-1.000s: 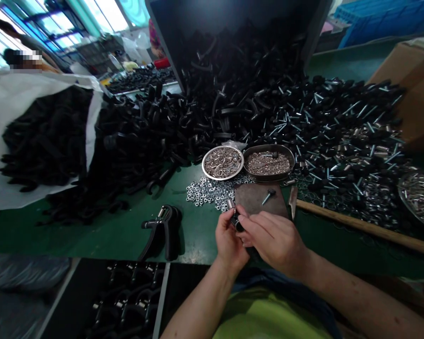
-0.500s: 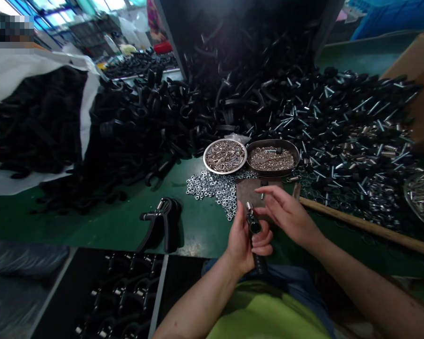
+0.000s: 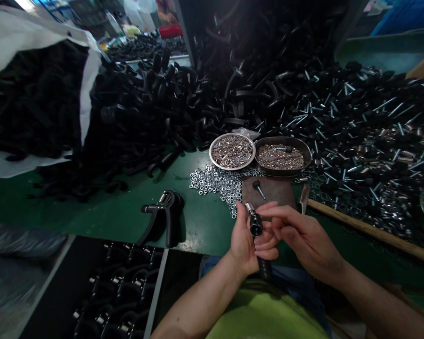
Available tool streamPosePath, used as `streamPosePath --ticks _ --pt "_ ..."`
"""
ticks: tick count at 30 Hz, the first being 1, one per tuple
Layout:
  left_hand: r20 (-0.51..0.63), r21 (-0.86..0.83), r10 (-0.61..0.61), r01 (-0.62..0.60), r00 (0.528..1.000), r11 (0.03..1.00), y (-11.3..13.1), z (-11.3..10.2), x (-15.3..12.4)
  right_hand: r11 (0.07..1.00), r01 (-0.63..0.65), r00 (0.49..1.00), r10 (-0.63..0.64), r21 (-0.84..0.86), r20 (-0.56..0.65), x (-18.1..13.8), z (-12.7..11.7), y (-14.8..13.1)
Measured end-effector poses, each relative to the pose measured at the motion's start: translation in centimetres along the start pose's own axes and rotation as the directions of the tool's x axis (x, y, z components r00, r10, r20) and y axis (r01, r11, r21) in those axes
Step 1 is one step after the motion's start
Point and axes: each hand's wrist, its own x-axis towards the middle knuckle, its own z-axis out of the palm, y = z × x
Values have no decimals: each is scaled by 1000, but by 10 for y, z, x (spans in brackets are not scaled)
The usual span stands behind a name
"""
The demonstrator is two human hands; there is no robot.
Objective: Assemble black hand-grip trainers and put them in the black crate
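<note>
My left hand (image 3: 245,245) is wrapped round a hand grip strengthener (image 3: 256,225), its black handle pointing down toward my lap. A small coil spring (image 3: 249,208) stands out at its top end. My right hand (image 3: 304,235) is at the upper part of the handle, index fingertip against it and the other fingers bent. Whatever those bent fingers may pinch is hidden. Just beyond my hands, a black-knobbed screw (image 3: 258,189) lies on a brown metal plate (image 3: 282,190). An assembled hand grip strengthener (image 3: 164,217) stands on the green table to the left.
Loose nuts (image 3: 215,182) lie beside a round dish (image 3: 212,157) and an oval tin (image 3: 308,157) of small metal parts. Black handles (image 3: 137,108) and knobbed screws (image 3: 353,103) are heaped behind. A wooden-handled tool (image 3: 371,228) lies right. Finished grips fill a box (image 3: 164,273) front left.
My right hand has drawn back from above the plate to the handle, and its fingers have bent in. The knobbed screw on the plate now shows fully. The view has shifted slightly.
</note>
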Motion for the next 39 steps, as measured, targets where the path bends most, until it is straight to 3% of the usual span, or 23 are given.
streamPosePath --ticks 17,21,25,29,33,36,39 --pt "84 18 41 -43 996 999 7 -5 -7 992 -24 998 30 -122 49 5 9 1" --pt "69 66 70 -74 995 995 9 -7 -11 973 -31 1000 28 -227 -13 15 5 5" --pt "-19 105 163 -160 986 981 12 -9 -14 889 -104 992 58 -445 -115 37 -1 31" --pt "-67 80 203 -197 977 977 14 -9 -14 793 -56 993 110 -607 52 57 7 53" --pt "-92 55 222 -217 971 975 15 -6 -17 679 -2 957 213 -734 194 67 20 54" --pt "-114 62 236 -230 965 971 15 -6 -18 647 -39 961 233 -761 148 66 14 53" --pt "-135 74 244 -236 960 969 13 -5 -17 598 -146 966 259 -788 18 57 -10 58"
